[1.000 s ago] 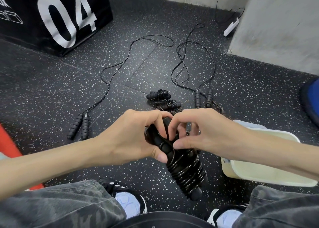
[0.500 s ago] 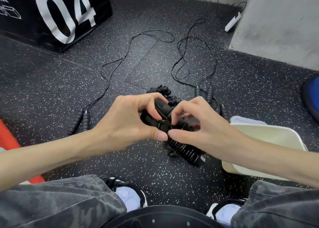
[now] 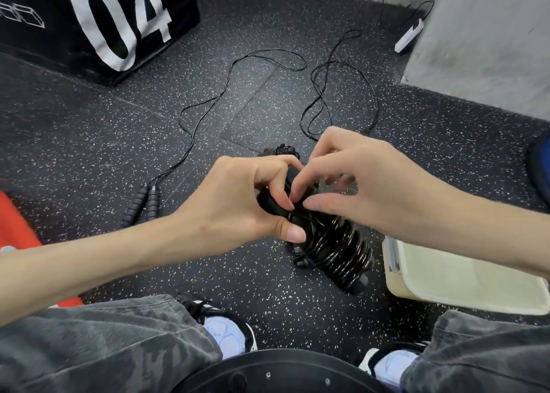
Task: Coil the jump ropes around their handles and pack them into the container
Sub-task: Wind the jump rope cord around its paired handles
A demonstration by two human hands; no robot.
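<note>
The floor (image 3: pixel 89 142) is black rubber matting flecked with white, laid in large tiles whose seams run diagonally through the middle of the view; a grey concrete wall (image 3: pixel 488 44) rises at the upper right, and a white power strip (image 3: pixel 409 35) with a thin cable lies at its foot; a black box (image 3: pixel 98 17) printed with a large white "04" stands at the upper left, and a red mat edge (image 3: pixel 15 223) shows at the far left.

Both hands meet over the floor at centre; the left hand (image 3: pixel 238 202) grips the upper end of the coiled jump rope (image 3: pixel 330 244), thumb pressed along its side; the right hand (image 3: pixel 357 181) pinches the cord at the top of the same bundle, fingers curled; the bundle hangs tilted, its glossy black loops wound round the handles, above the floor and just left of the container (image 3: pixel 464 279), a cream plastic tub on the floor at lower right.

Two uncoiled ropes lie further out: one (image 3: pixel 190 130) with its paired handles side by side left of the hands, another (image 3: pixel 342 95) looped in front of the wall; a coiled bundle (image 3: pixel 282 150) peeks out behind the hands.

The person's grey trousers (image 3: pixel 104 348) and white shoes (image 3: pixel 223 333) fill the bottom edge.
</note>
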